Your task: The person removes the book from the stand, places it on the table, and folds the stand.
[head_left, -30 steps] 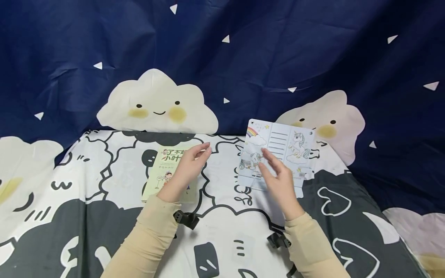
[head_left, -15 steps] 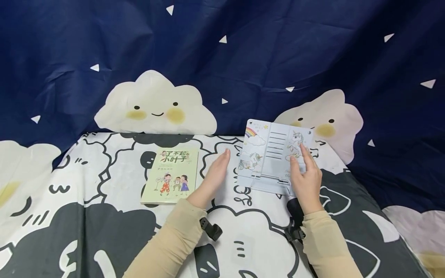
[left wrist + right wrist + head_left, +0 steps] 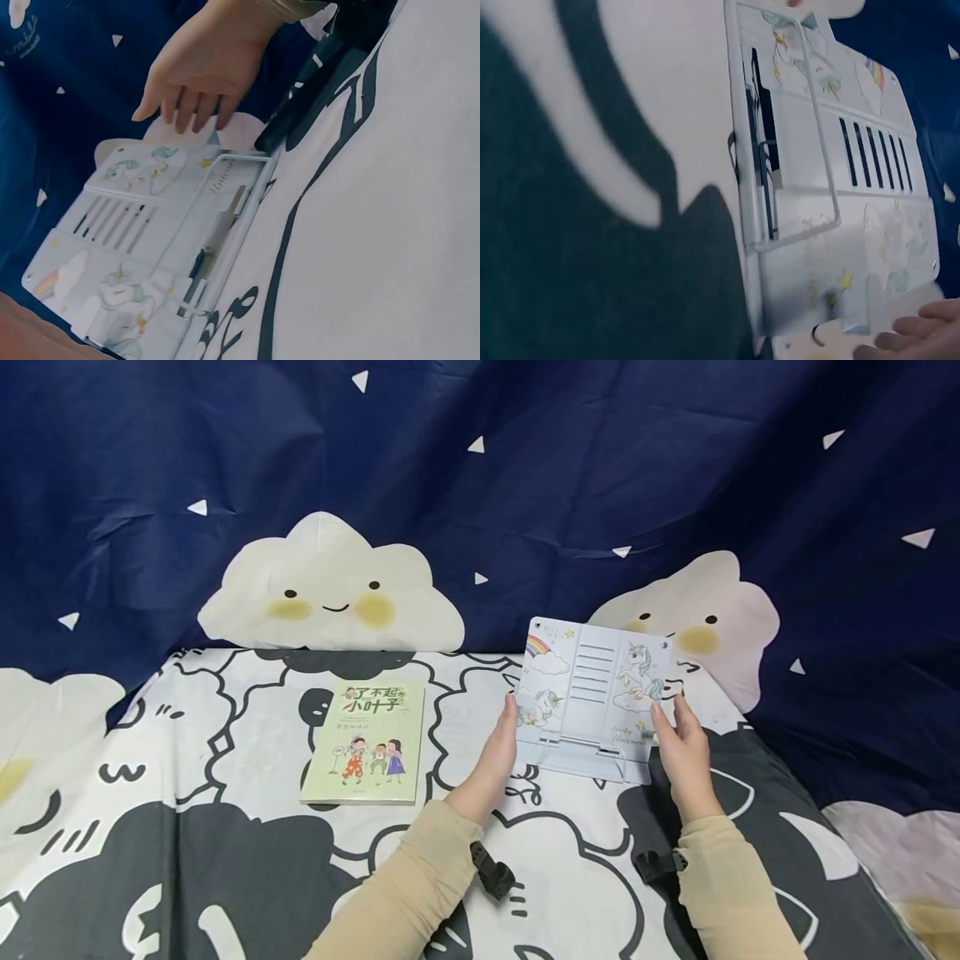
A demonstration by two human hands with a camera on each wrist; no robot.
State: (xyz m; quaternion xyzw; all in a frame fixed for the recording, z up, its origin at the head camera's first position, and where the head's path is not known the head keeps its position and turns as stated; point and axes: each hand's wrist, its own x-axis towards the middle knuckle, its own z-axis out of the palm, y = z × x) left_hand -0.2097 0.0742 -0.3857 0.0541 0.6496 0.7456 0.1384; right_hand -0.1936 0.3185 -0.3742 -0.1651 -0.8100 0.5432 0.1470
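Observation:
A pale blue book stand (image 3: 596, 710) with unicorn and rainbow prints leans upright at the right of the head view, a row of slots down its middle. Its wire page holder (image 3: 217, 169) shows along the lower front in the left wrist view. At the stand's left edge is my left hand (image 3: 491, 768), fingers straight and pointing up. Beyond the right edge stands my right hand (image 3: 688, 768), thumb and fingers apart with nothing between them. In the right wrist view the fingers of the right hand (image 3: 922, 334) are extended near the stand's lower corner.
A light green book (image 3: 367, 739) with cartoon children on its cover lies flat to the left of the stand. Under everything is a black and white patterned cloth (image 3: 555, 860). A dark blue curtain (image 3: 420, 460) with cloud prints hangs behind.
My left hand has moved right, from over the green book to the stand's left edge. My right hand has shifted right, from in front of the stand to its right side.

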